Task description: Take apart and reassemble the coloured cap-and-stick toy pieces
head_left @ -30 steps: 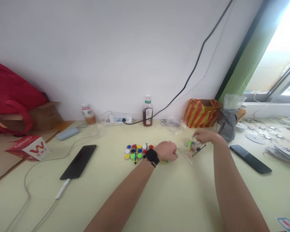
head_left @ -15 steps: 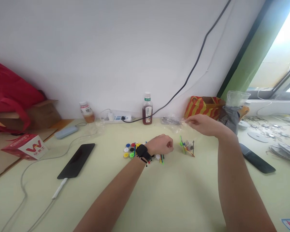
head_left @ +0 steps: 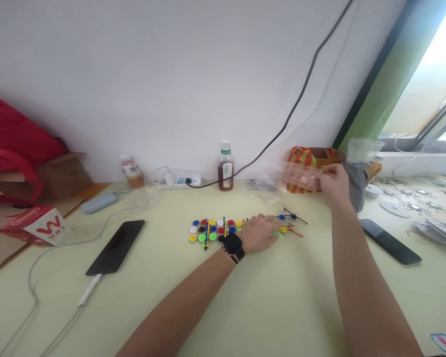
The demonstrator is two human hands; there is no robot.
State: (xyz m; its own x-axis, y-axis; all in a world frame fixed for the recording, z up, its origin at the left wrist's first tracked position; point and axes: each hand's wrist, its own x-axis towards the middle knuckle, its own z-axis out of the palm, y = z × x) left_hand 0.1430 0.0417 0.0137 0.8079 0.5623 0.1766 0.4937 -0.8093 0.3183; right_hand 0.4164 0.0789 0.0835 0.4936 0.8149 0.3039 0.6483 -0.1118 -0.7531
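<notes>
Aloft, right hand's (head_left: 334, 184) clear bag (head_left: 295, 174)

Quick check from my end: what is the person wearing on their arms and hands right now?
Both forearms are bare, with no sleeves in view. The left wrist carries a black watch with a dark square face, plus a thin beaded bracelet beside it. The left hand and right hand wear no gloves.

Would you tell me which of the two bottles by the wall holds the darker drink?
The taller bottle with the green cap, beside the power strip, holds dark brown liquid. The shorter white-capped bottle farther left holds a paler orange drink.
</notes>
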